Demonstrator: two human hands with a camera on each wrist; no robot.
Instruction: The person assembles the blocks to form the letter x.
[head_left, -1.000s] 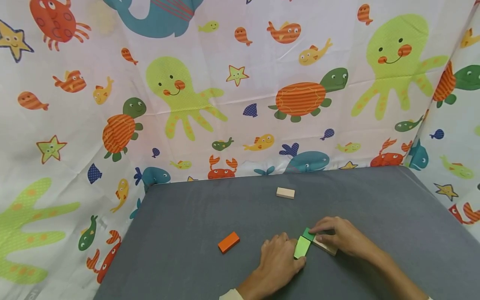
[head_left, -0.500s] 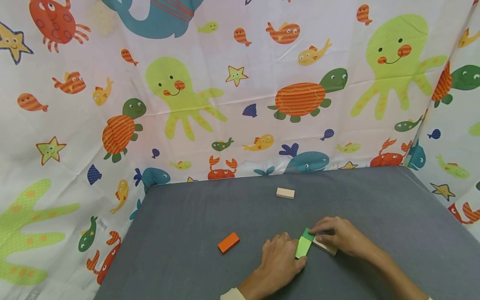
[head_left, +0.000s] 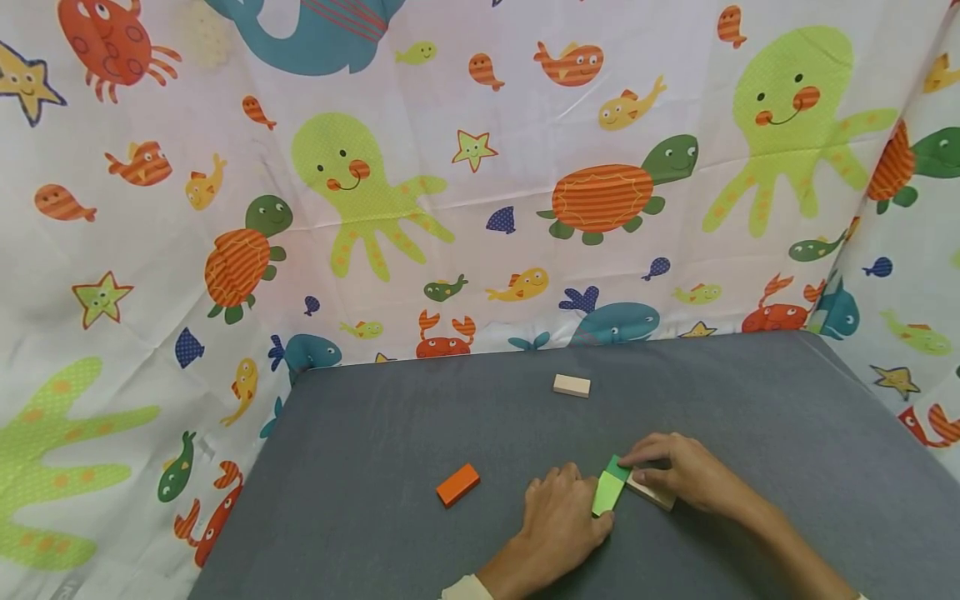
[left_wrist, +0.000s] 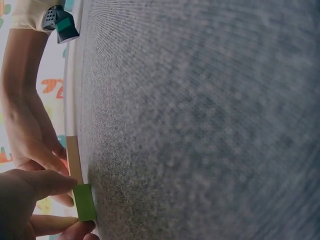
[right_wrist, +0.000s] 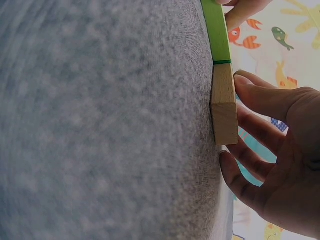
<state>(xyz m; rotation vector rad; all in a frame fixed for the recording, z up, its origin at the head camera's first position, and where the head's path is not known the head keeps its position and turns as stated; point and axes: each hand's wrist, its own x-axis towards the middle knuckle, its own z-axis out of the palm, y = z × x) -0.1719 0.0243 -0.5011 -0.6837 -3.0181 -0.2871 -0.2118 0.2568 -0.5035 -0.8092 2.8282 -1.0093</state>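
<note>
My left hand (head_left: 555,521) pinches a light green block (head_left: 609,493) between thumb and fingers, low at the table. A darker green block (head_left: 617,469) lies end to end with it at the far side. My right hand (head_left: 690,475) curls over a plain wooden block (head_left: 651,492), its thumb at the block's top edge. One right fingertip reaches the darker green block. In the right wrist view, the end of the wooden block (right_wrist: 224,87) meets the green row, and my fingers pass behind it. The left wrist view shows the green block (left_wrist: 84,202) held between thumb and fingertips.
An orange block (head_left: 457,485) lies to the left of my hands on the grey tabletop (head_left: 360,433). Farther back is another plain wooden block (head_left: 572,386). A curtain (head_left: 465,233) printed with sea animals hangs behind the table and along its sides.
The light green block has shifted slightly right and away from me, closing the thin gap to the darker green block. My right hand stays in place.
</note>
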